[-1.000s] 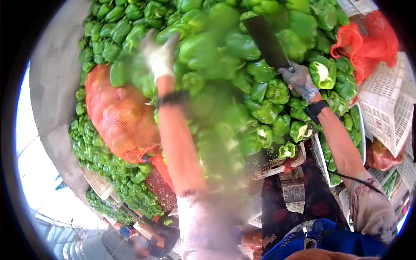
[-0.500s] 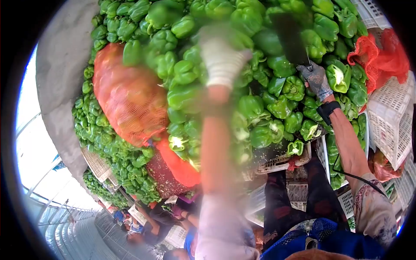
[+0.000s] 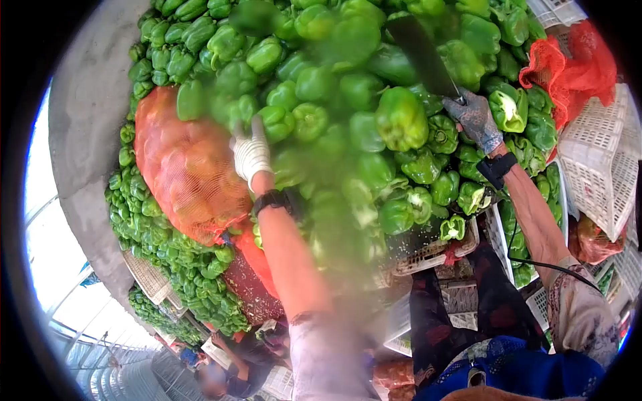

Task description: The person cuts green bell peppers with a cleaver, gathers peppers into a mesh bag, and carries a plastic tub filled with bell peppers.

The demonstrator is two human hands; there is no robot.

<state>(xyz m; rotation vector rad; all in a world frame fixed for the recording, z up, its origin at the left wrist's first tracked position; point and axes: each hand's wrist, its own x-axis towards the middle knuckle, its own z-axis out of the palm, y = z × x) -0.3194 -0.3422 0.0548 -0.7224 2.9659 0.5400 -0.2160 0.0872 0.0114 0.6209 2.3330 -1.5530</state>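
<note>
My left hand (image 3: 251, 152), in a white knit glove, reaches over the pile with its fingers apart. A green bell pepper (image 3: 277, 123) lies right by its fingertips, and the orange mesh sack (image 3: 174, 167) is just to the left. Nothing shows in this hand's grasp. My right hand (image 3: 473, 119), in a grey patterned glove, is wrapped round the handle of a knife with a broad dark blade (image 3: 422, 57), pointing up and left over the peppers. Below the blade sits a large bell pepper (image 3: 401, 119). A cut pepper (image 3: 508, 110) with pale flesh lies right of my right hand.
Red netting (image 3: 575, 73) and white plastic crates (image 3: 598, 154) stand at the right. A cut pepper (image 3: 453, 228) lies near the pile's front edge, by a crate rim (image 3: 435, 259). Another person (image 3: 237, 374) is at the lower left. A blurred smear covers part of the middle.
My left hand has moved left and down from the middle of the pile towards the mesh sack. The knife has tilted further left in my right hand. A large pepper now shows below its blade.
</note>
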